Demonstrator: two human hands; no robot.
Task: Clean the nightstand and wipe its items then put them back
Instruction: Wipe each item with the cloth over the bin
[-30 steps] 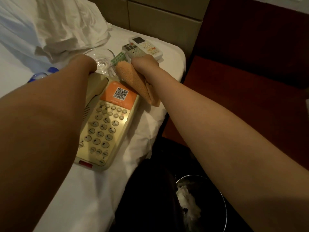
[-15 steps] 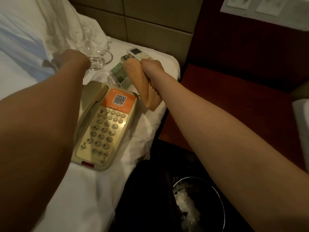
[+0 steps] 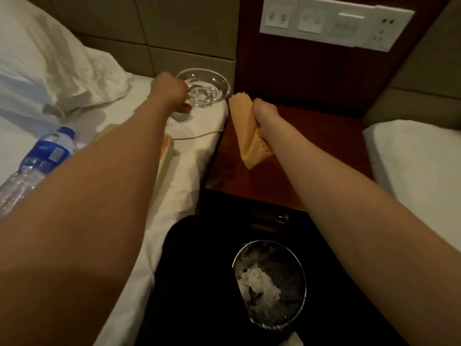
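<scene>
Pinching the glass dish (image 3: 208,88) by its near rim w/ our left hand (image 3: 171,94), at the bed (image 3: 197,168) corner; our right hand (image 3: 264,113) is fisted round the orange cloth (image 3: 247,138), hanging above the red table (image 3: 314,146).

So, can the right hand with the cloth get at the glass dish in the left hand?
Probably yes. The left hand grips the glass dish at its edge, and the right hand, gripping the orange cloth, is close beside it with nothing between them.
</scene>
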